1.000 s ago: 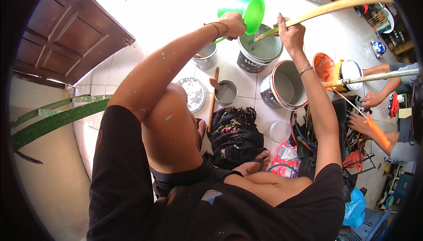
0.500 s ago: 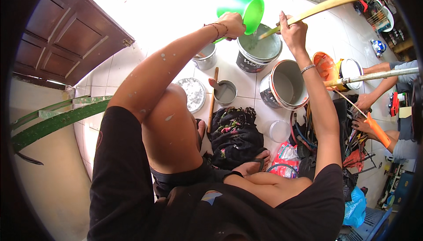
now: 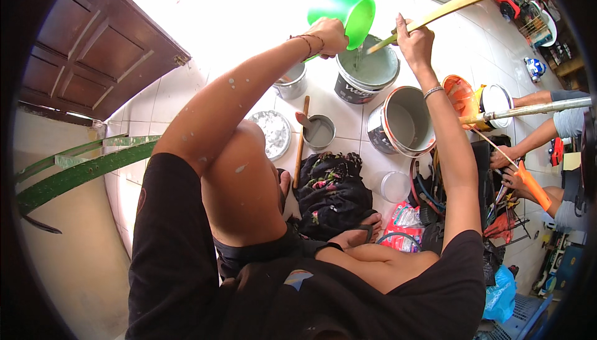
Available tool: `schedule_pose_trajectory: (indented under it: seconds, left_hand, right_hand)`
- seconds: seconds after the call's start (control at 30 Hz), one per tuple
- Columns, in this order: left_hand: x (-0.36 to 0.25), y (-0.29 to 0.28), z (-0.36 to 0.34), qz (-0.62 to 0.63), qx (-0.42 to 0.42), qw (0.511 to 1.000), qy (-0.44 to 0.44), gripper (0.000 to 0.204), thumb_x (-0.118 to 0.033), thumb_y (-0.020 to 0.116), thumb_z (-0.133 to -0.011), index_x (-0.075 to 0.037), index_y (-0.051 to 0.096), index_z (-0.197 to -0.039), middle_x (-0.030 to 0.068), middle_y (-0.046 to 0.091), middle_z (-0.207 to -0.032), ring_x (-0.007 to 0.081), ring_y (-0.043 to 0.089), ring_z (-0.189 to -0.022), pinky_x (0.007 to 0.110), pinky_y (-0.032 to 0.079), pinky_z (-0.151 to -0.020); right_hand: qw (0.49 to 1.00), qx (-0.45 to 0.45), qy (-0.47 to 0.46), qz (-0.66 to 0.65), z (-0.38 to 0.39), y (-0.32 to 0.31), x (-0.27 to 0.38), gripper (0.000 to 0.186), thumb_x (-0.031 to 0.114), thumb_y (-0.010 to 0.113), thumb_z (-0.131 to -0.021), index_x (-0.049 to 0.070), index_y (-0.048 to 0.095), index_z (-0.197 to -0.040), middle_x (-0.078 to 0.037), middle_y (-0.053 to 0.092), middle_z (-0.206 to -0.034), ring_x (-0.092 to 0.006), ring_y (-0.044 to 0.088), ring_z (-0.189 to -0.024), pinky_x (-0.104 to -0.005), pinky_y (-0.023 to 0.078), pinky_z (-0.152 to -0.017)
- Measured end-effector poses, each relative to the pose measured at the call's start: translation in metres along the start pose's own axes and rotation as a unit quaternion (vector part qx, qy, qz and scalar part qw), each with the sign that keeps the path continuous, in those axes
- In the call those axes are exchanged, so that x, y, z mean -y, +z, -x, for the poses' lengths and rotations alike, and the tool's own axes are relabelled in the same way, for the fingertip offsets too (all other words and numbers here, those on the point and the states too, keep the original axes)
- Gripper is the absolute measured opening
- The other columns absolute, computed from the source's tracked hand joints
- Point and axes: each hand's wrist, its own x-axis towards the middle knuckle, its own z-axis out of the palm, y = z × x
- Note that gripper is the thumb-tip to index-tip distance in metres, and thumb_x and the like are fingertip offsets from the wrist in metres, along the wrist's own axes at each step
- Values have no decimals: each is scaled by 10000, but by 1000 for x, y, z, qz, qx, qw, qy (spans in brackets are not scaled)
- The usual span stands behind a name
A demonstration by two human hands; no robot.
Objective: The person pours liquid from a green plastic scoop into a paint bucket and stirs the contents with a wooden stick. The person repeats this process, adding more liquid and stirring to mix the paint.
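Green jug (image 3: 333, 8) tilted over bucket (image 3: 356, 90)
Your left hand (image 3: 329, 36) grips it; your right hand (image 3: 415, 45) grasps a wooden stick (image 3: 471, 0).

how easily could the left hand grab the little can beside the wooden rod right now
Probably not easily: the left hand holds the green jug, tipped over the bucket, so it seems occupied, though nothing obvious covers the little can.

The left hand (image 3: 329, 36) is curled in a grip, the left forearm (image 3: 249, 88) slanting up from below and left of it. The right hand (image 3: 415, 46) grips too, the right forearm (image 3: 453, 138) rising below it.
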Motion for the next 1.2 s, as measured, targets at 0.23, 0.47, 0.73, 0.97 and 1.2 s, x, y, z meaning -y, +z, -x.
schedule_pose_trajectory:
  seconds: [0.23,0.47,0.73,0.97,1.2]
  left_hand:
    - [0,2,1,-13,-6,1000,4,300,-177,538,-926,59,685,-813,135,681,-717,209,674,-585,338,590,-581]
    - [-1,5,-4,-38,-4,999,5,411,-285,516,-1007,72,668,-872,108,656,-672,189,655,-548,337,584,-551]
    - [-3,5,-1,-80,-8,997,14,421,-274,497,-1009,63,654,-813,121,657,-657,195,662,-554,341,591,-568]
    - [-7,8,-5,-86,-25,996,8,227,-116,581,-889,44,740,-907,176,704,-744,266,711,-681,424,595,-646]
    - [-4,11,-9,-116,-56,991,31,221,-79,592,-862,23,747,-982,237,717,-970,352,727,-904,450,599,-733]
  right_hand:
    - [989,113,94,-13,2,-12,18,476,325,601,-1014,-46,690,-729,-119,682,-618,-219,704,-542,-310,603,-534]
    - [998,27,52,5,5,-9,6,497,349,581,-1025,-44,701,-745,-112,688,-613,-203,707,-550,-316,597,-543]
    - [989,80,117,-36,9,-10,15,503,343,591,-1018,-54,685,-724,-120,675,-608,-216,698,-525,-314,598,-505]
    - [1000,-5,19,10,9,-4,5,454,323,612,-1002,-8,691,-702,-110,633,-534,-240,664,-501,-350,526,-504]
    - [997,13,70,-24,9,-2,11,495,298,639,-968,-11,615,-582,-178,571,-512,-356,585,-471,-439,440,-511]
